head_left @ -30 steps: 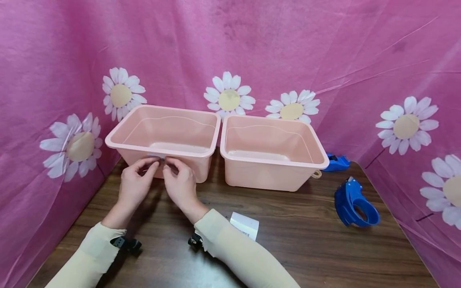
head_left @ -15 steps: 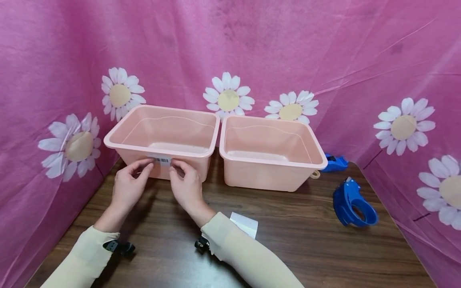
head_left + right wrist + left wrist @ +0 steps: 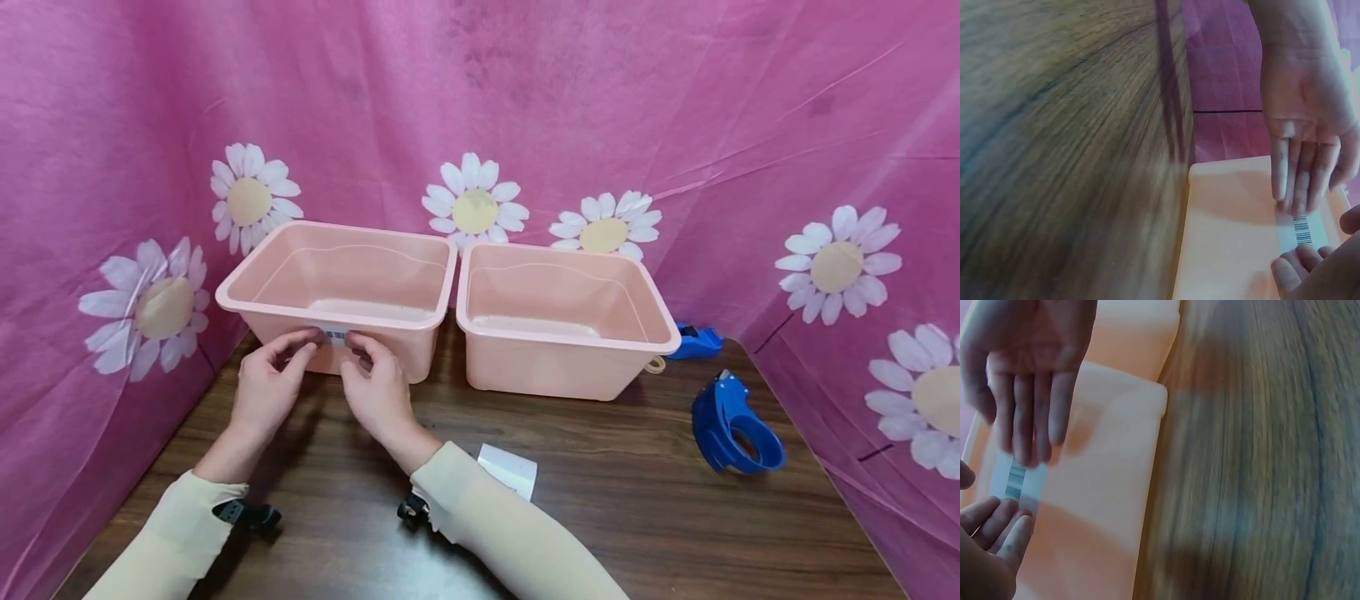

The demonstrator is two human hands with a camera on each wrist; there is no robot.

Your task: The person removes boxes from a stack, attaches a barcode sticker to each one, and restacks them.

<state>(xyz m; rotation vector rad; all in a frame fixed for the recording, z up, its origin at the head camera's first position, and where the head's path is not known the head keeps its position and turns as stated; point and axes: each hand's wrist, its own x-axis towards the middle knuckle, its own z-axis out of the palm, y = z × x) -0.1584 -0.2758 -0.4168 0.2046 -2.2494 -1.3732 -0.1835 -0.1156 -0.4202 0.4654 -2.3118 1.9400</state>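
A white barcode label (image 3: 334, 336) lies against the front wall of the left pink bin (image 3: 420, 354), just below its rim. At the label's left end my left hand (image 3: 268, 387) rests its fingertips, the thumb held apart below. My right hand (image 3: 380, 392) is at the label's right end. In the left wrist view, the right hand's straight fingers (image 3: 1024, 419) reach down to the barcode label (image 3: 1015, 480). The right wrist view shows the left hand's fingers (image 3: 1302, 169) extended to the label's (image 3: 1302, 230) other end. Part of the label is hidden behind fingers.
A second pink bin (image 3: 555, 371) stands close on the right. Beyond it lie a blue tape dispenser (image 3: 738, 429), another blue tool (image 3: 696, 342) and a tan ring (image 3: 655, 364). A white curled label piece (image 3: 510, 469) is by the right sleeve on the wooden table (image 3: 600, 500).
From nearly meeting over the label, my hands have spread apart, uncovering the barcode. The right hand has since come back slightly left, while the left stays at its end.
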